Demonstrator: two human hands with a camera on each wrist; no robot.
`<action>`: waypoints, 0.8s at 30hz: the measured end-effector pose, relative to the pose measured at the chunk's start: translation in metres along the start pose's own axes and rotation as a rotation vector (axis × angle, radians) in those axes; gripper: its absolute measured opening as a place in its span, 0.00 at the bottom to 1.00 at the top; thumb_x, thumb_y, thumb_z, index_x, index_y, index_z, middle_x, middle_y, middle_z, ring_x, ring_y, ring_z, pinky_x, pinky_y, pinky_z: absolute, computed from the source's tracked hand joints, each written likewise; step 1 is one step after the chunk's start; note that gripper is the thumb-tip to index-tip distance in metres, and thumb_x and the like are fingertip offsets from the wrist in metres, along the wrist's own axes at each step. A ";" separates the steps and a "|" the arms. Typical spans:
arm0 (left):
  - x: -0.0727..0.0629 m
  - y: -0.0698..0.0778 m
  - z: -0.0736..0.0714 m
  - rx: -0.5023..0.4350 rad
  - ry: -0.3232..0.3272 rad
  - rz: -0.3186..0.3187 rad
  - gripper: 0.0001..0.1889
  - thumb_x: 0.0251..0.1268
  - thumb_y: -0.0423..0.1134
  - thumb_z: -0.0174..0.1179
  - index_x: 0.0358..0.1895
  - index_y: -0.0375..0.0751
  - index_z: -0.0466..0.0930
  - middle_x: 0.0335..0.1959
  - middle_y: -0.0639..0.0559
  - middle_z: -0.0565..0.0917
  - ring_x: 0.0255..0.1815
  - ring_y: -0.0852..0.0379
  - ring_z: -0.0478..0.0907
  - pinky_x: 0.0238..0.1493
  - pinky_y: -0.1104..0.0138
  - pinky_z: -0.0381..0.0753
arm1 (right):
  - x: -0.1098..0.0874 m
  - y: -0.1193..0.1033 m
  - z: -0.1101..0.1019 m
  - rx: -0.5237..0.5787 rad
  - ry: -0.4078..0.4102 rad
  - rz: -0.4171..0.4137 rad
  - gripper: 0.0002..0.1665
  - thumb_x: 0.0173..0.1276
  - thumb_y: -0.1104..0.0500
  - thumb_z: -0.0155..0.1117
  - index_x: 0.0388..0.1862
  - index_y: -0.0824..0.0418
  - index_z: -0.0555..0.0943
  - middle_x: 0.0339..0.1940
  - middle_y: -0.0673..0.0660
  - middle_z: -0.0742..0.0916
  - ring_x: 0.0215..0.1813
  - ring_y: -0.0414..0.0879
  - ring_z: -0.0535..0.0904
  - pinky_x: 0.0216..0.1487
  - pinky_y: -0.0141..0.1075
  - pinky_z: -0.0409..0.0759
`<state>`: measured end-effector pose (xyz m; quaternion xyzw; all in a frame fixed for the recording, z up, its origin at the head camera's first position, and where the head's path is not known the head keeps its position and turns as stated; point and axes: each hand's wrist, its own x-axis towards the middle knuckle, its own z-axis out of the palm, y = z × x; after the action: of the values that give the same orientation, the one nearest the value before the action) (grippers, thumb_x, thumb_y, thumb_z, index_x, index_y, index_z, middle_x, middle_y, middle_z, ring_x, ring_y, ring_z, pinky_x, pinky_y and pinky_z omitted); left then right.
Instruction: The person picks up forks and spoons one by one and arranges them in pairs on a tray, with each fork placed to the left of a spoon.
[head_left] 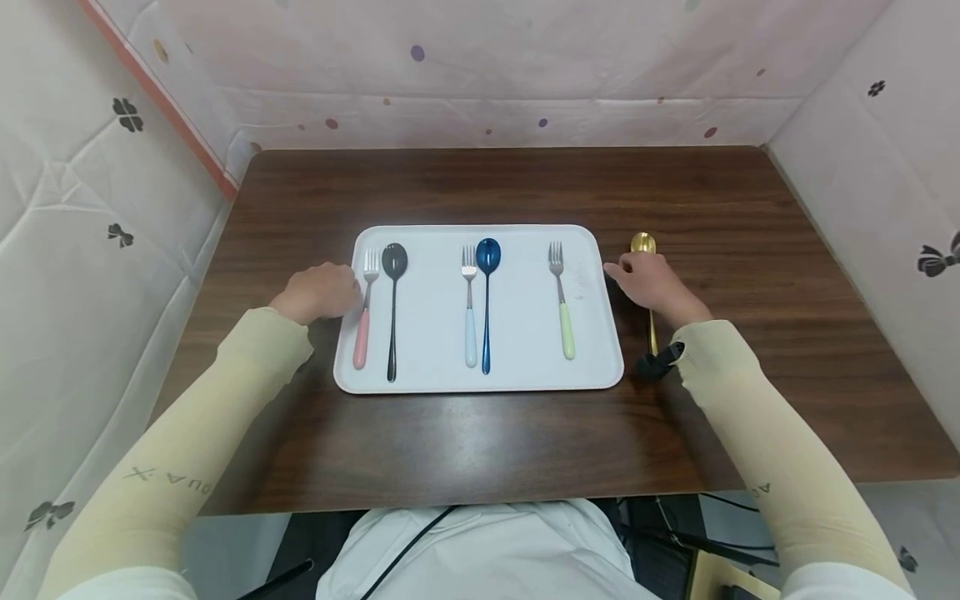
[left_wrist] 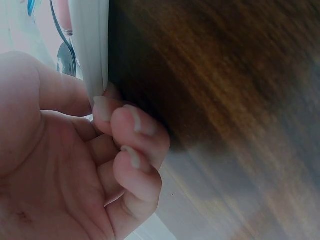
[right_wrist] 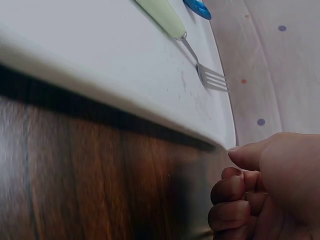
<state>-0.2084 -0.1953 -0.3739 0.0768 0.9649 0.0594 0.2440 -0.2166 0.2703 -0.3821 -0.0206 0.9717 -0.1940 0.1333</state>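
Observation:
A white tray (head_left: 517, 333) lies on the brown table. At its left rim my left hand (head_left: 318, 292) grips the edge; in the left wrist view the thumb is above the rim and curled fingertips (left_wrist: 137, 127) are at its underside. Beside the right rim is my right hand (head_left: 652, 287), its thumb pointing at the tray edge and its fingers loosely curled, with nothing seen held. A gold spoon (head_left: 642, 242) lies on the table, its middle hidden beneath that hand. On the tray are a pink-handled fork (head_left: 362, 337), black spoon (head_left: 393, 262), blue-handled fork (head_left: 470, 333), blue spoon (head_left: 487, 257) and green-handled fork (head_left: 566, 329).
Patterned white sheets (head_left: 480, 100) enclose the brown table (head_left: 465, 450) at the back and sides. A black strap (head_left: 660, 361) hangs at the right wrist over the spoon's handle end. Cables (head_left: 408, 550) run near the person's lap.

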 end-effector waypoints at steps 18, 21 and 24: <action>-0.004 0.001 0.001 0.010 0.013 0.002 0.15 0.65 0.41 0.41 0.33 0.37 0.76 0.20 0.46 0.69 0.21 0.52 0.66 0.22 0.63 0.65 | -0.015 0.021 -0.016 0.014 -0.014 0.059 0.26 0.76 0.44 0.45 0.24 0.61 0.68 0.17 0.54 0.70 0.23 0.49 0.68 0.25 0.39 0.66; -0.004 0.000 0.001 0.012 0.012 0.007 0.15 0.65 0.41 0.41 0.32 0.37 0.76 0.20 0.46 0.69 0.21 0.52 0.66 0.22 0.63 0.65 | -0.017 0.023 -0.018 -0.002 -0.022 0.065 0.26 0.77 0.45 0.44 0.25 0.62 0.69 0.19 0.55 0.71 0.24 0.49 0.68 0.26 0.39 0.66; -0.004 0.000 0.001 0.014 0.012 0.010 0.15 0.65 0.41 0.40 0.32 0.37 0.76 0.20 0.46 0.68 0.21 0.52 0.65 0.22 0.63 0.65 | -0.020 0.025 -0.020 -0.020 -0.028 0.068 0.26 0.77 0.45 0.44 0.26 0.63 0.72 0.19 0.56 0.72 0.25 0.49 0.69 0.25 0.39 0.66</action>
<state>-0.2046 -0.1958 -0.3732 0.0831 0.9664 0.0542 0.2373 -0.2026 0.3026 -0.3690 0.0086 0.9717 -0.1796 0.1531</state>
